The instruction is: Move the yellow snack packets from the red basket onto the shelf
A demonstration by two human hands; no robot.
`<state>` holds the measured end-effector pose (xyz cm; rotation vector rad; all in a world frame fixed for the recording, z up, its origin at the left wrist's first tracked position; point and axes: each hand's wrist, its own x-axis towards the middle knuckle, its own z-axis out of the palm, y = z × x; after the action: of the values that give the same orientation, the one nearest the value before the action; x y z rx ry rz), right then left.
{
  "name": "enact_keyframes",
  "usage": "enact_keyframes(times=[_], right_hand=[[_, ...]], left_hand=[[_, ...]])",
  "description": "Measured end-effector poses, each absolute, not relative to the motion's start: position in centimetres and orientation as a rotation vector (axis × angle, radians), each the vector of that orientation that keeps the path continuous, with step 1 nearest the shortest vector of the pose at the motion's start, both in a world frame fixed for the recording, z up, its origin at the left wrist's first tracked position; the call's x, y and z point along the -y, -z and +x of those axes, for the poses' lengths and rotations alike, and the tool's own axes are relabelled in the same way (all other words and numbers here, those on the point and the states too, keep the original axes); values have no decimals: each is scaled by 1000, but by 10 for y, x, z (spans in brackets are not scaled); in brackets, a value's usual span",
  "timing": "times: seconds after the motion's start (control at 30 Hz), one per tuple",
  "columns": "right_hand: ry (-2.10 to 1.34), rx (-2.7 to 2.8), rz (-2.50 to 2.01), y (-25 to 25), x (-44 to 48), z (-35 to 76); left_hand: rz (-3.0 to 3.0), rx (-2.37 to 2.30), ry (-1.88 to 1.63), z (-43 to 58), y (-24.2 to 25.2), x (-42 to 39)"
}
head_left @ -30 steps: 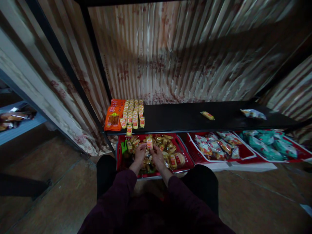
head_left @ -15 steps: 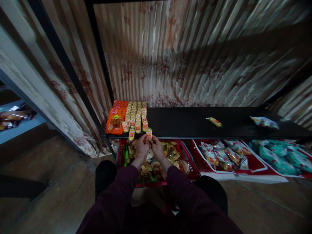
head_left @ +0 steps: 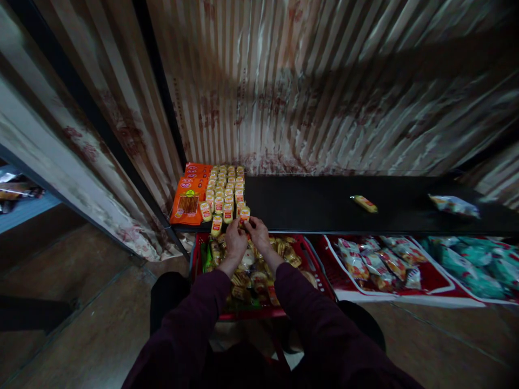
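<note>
Between the fingertips of my left hand [head_left: 235, 241] and my right hand [head_left: 258, 233] is a small wrapped snack cake [head_left: 244, 214], yellow with a red and white label. Both hands are closed on its lower end at the shelf's front edge. Rows of matching wrapped snack cakes [head_left: 219, 195] stand just behind it, and one snack cake [head_left: 216, 225] juts out at the front left. Orange snack packets [head_left: 188, 195] lie left of the rows. Below my hands is a red basket [head_left: 312, 270] holding several mixed wrapped snacks.
The black shelf [head_left: 300, 202] runs rightward, bearing a lone wrapped cake [head_left: 365, 203] and a pale packet [head_left: 454, 206]. Under it are red baskets of white-and-red bags [head_left: 381, 262] and teal bags [head_left: 474, 265]. A dark post [head_left: 160, 81] and striped curtain [head_left: 275, 97] bound the shelf.
Both hands have moved the held snack cake forward and slightly left, up against the front of the rows. The view has shifted slightly.
</note>
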<state>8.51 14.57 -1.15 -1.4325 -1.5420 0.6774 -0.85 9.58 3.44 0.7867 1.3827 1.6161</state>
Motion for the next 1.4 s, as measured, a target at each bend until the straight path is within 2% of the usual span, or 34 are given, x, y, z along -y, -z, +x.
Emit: enact_keyframes(times=[0.43,0.8,1.4], right_hand=[[-766,1522,-1423,9,-161,78],[-851,1547,-1506,-6,-174,77],[-724,1509,-1433,-5,-186,72]], left_hand=[[906,-1443,-1636,-10,-23,-99],[1732,-1838,-1279,-7,-11,-94],[1809,-1832,-1242,-4,-6,-115]])
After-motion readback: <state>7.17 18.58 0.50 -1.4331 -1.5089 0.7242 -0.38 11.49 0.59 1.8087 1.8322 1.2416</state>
